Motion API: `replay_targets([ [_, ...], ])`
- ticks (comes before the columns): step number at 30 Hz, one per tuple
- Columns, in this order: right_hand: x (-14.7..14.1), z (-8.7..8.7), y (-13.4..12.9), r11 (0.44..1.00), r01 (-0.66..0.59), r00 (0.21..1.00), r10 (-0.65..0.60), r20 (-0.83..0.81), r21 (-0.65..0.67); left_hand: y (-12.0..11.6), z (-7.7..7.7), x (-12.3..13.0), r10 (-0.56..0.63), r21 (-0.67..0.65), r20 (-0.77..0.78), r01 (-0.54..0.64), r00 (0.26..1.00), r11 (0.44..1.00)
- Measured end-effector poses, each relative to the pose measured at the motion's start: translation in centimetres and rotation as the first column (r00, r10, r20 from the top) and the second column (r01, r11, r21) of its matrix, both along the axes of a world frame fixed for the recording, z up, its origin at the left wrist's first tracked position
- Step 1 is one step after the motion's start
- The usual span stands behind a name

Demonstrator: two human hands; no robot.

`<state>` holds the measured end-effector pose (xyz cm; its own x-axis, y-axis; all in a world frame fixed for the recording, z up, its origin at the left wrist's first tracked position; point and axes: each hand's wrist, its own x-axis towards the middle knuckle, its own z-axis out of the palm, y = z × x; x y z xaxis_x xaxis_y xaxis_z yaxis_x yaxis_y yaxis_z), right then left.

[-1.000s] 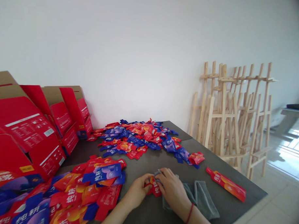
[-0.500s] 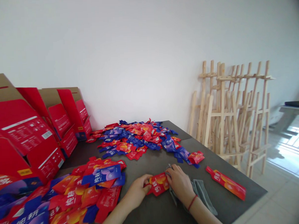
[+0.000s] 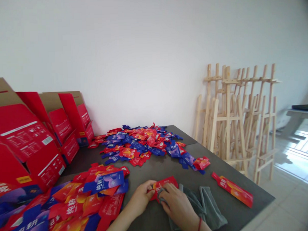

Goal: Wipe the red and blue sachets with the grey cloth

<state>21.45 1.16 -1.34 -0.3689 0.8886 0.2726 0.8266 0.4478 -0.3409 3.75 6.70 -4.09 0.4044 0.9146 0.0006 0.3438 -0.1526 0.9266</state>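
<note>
Between my hands a red pouch (image 3: 170, 181) with orange print lies on the dark table. My left hand (image 3: 142, 197) pinches the pouch's left end between thumb and fingers. A grey-green cloth (image 3: 210, 208) trails over the table under and beside my right hand (image 3: 176, 202). That hand's fingers are closed on a bunched part of the cloth and press it onto the pouch, covering its lower middle. To the right, apart from both hands, another red pouch (image 3: 233, 189) lies flat, longer in shape.
A heap of red and blue pouches (image 3: 96, 198) covers the table's near left. Another pile (image 3: 142, 143) spreads at the back, with a few pouches trailing right. Open red cartons (image 3: 31, 140) line the left side. Wooden easels (image 3: 230, 119) lean beyond the table's right edge (image 3: 247, 179).
My right hand with the cloth has moved left across the pouch, from its right end to its middle. The pouch's right end now shows. My left hand stays at its end.
</note>
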Motion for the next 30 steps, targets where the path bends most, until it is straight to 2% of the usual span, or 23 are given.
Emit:
replay_targets([
  [3,-0.3,-0.7,0.1,1.0,0.012,1.0,-0.012,0.013,-0.02,-0.1,0.3,0.0,-0.007,0.003,-0.019,0.007,1.0,1.0],
  [8,0.7,-0.8,0.5,0.993,0.115,0.993,-0.115,0.008,-0.034,-0.6,0.9,0.0,0.014,-0.025,-0.015,-0.014,1.0,1.0],
  [14,2.2,0.0,0.6,0.96,0.278,0.96,-0.277,0.036,-0.031,-0.3,0.0,0.0,0.022,-0.055,-0.01,-0.022,1.0,0.998],
  [16,1.8,0.4,0.5,0.966,0.256,0.967,-0.256,-0.005,-0.025,-0.1,-0.5,0.0,0.017,-0.062,0.013,-0.016,1.0,0.998],
  [19,-0.1,0.8,0.5,0.989,0.148,0.987,-0.149,-0.063,-0.014,0.0,-0.7,-0.1,-0.009,-0.05,0.05,0.011,0.999,0.999],
  [21,-1.7,0.8,0.5,0.995,0.098,0.993,-0.099,-0.059,-0.019,0.0,-0.6,-0.2,-0.016,-0.042,0.042,0.018,0.999,0.999],
  [24,-3.3,0.4,0.7,0.995,0.093,0.996,-0.093,-0.013,-0.047,-0.1,-0.2,-0.2,-0.02,-0.017,0.02,0.02,1.0,1.0],
  [30,-3.1,-0.4,0.7,0.998,0.047,0.999,-0.046,0.02,-0.051,-0.1,0.1,-0.3,-0.006,0.051,-0.036,0.007,0.999,0.999],
])
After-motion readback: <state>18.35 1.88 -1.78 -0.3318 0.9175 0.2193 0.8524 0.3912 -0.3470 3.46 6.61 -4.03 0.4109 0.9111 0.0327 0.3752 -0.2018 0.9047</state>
